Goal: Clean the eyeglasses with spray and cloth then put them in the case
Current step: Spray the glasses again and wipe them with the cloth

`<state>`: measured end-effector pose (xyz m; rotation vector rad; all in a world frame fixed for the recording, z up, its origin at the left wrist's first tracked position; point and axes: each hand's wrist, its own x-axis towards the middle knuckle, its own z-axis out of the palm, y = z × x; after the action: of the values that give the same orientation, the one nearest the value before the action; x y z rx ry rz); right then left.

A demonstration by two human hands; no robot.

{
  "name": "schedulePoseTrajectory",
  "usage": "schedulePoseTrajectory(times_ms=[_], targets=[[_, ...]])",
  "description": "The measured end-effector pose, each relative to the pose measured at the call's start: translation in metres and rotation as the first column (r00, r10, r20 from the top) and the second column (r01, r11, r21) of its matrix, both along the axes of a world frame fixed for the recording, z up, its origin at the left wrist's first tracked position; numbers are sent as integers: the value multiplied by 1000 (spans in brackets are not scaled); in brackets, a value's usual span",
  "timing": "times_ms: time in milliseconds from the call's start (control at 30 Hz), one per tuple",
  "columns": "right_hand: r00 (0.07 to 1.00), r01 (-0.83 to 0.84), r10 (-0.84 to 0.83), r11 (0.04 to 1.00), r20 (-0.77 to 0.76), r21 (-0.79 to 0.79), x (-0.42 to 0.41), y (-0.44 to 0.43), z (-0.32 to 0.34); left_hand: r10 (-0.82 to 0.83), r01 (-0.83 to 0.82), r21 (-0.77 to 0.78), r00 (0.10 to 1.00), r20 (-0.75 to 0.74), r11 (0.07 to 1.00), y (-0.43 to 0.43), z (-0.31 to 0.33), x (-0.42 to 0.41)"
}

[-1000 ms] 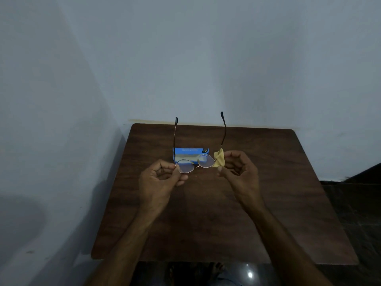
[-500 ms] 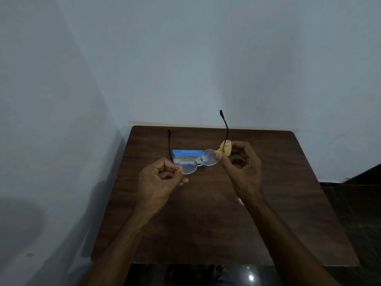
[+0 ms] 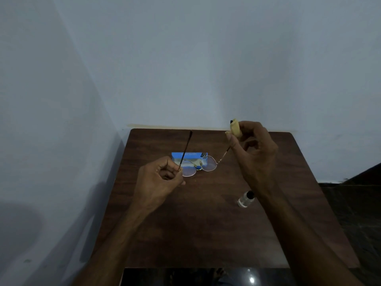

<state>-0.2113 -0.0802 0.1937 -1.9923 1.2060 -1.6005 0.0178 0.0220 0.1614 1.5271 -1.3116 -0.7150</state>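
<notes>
The eyeglasses were up off the table, strung between both hands, right over the blue case lying further back. The left hand had thumb and forefinger pinched on the temple on its side, right by the hinge, with the other fingers curled in. That temple stuck out past the fingers toward the wall. The right hand was higher and further back, pinching the yellow cloth around the far end of the other temple, with just the dark tip poking out above the cloth. The lenses hung tilted between the hands, much closer to the left fingers. The little clear spray bottle sat on the table beside the right wrist.
</notes>
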Motion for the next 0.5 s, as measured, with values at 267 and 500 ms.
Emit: schedulePoseTrajectory(times_ms=[267,500], targets=[[989,60,-63,998,-131,-26,4,-8,13,-8,10,-39,999,48,999,-3,-5,0],[988,-58,26,975,151,216,8,-2,8,129,-135,-38,983,-135,990,0,-13,-9]])
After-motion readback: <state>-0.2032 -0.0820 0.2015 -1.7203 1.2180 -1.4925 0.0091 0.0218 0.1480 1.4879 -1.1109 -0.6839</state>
